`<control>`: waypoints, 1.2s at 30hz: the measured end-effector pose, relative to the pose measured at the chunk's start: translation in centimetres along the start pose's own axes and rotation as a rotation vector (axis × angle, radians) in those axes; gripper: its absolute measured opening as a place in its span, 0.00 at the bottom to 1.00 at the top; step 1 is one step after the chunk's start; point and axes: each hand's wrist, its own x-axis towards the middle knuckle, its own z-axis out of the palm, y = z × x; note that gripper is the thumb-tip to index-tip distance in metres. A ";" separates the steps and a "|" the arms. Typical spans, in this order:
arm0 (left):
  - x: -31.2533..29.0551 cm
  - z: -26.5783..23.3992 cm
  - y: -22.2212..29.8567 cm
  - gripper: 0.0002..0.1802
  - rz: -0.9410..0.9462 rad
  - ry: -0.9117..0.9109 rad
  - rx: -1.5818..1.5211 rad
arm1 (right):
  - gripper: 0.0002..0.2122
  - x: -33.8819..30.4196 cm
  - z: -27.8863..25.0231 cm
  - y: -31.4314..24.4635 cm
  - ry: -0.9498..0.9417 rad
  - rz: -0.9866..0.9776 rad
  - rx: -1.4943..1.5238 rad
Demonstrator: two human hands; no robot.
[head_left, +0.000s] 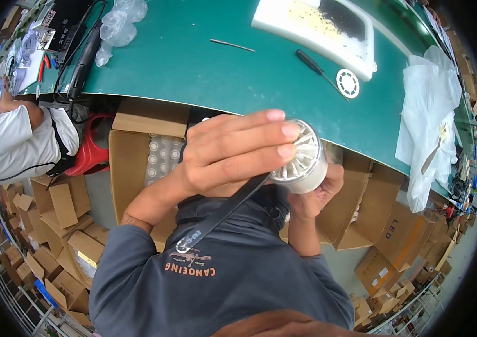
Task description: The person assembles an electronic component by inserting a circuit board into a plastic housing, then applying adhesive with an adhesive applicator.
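Between my hands, in front of my body at the bench edge, is a round lamp [314, 181] with a white body and a clear ribbed front. My left hand [233, 149] reaches across from the left, its fingertips closed on the clear front; its thumb is out of sight. From below and the right, my right hand [325, 194] grips the white body, most of its fingers hidden behind it. A black flat strip [224, 212] with a rounded, printed end slants down from under my left fingers. What its upper end joins is hidden.
On the green bench [182, 62] lie a black-handled screwdriver [308, 60], a white slotted disc [347, 83], a thin metal rod [233, 45] and a white tray [269, 25] of small yellow and black pieces. Plastic bags [429, 106] hang right. Left, a co-worker [22, 140] sits on a red stool [91, 149].
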 end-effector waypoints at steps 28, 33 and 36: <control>-0.1 1.0 0.0 0.23 0.163 -0.037 0.078 | 0.13 -0.2 -1.3 1.1 0.018 0.142 0.362; -0.4 1.1 0.1 0.24 0.126 -0.047 0.077 | 0.12 0.2 -1.2 0.9 -0.004 0.178 0.373; -0.4 1.1 0.0 0.24 0.136 -0.050 0.082 | 0.12 0.1 -1.2 1.0 -0.023 0.176 0.403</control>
